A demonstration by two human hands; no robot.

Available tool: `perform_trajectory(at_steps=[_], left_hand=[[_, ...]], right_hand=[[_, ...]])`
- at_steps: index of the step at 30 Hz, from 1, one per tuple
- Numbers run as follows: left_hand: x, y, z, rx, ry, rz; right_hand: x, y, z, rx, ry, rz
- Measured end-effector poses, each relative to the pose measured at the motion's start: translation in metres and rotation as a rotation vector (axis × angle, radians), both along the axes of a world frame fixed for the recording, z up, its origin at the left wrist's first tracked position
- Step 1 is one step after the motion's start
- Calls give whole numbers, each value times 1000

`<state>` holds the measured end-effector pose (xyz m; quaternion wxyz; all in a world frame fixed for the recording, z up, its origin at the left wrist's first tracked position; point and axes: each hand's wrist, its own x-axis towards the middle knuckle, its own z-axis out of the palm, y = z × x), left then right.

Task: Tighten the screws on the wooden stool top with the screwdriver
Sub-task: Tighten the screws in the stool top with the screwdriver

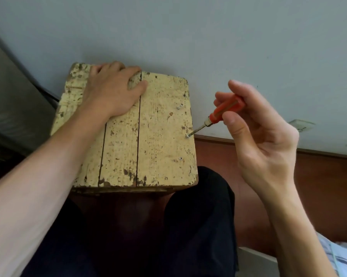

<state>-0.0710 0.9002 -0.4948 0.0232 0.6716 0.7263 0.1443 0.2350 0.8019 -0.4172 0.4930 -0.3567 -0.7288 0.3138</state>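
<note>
— So where does the screw sit?
— Near the right edge of the stool top, the middle one of three along that side. The far screw stands proud and leans; the near screw looks almost flush.
— And the screwdriver?
— Its tip touches the middle screw. Its long axis slants up and to the right, away from the wood, so it meets the screw at a lean, not square on.
— Which of the hands is nearer?
— The right hand, closed around the orange handle with fingertips, palm turned toward the camera. The left hand lies flat and spread on the far left planks, holding nothing, well apart from the screw.
— What should the next turn mind?
— I'd judge the tip could slip off unless the shaft is brought more upright.
— And around it?
— Worn, cream-painted planks; the stool stands between the person's dark-trousered knees, a pale wall behind, a reddish floor at right.
</note>
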Motion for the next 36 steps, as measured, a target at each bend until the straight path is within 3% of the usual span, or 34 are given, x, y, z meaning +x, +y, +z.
perform_trajectory(at_steps=[15,20,24,28,36], left_hand=[[-2,2,1,18,11,-20],[1,-6,6,2,19,8],[6,-21,5,-13,14,46],[7,-37,2,-11,3,113],[18,-60,13,-15,-42,194]], right_hand=[[-17,-3,6,46,45,-249],[-18,-3,5,48,9,-268],[-14,-7,9,27,-97,-157],[-6,-10,11,-65,-37,-93],[-7,-15,9,-93,134,-206]])
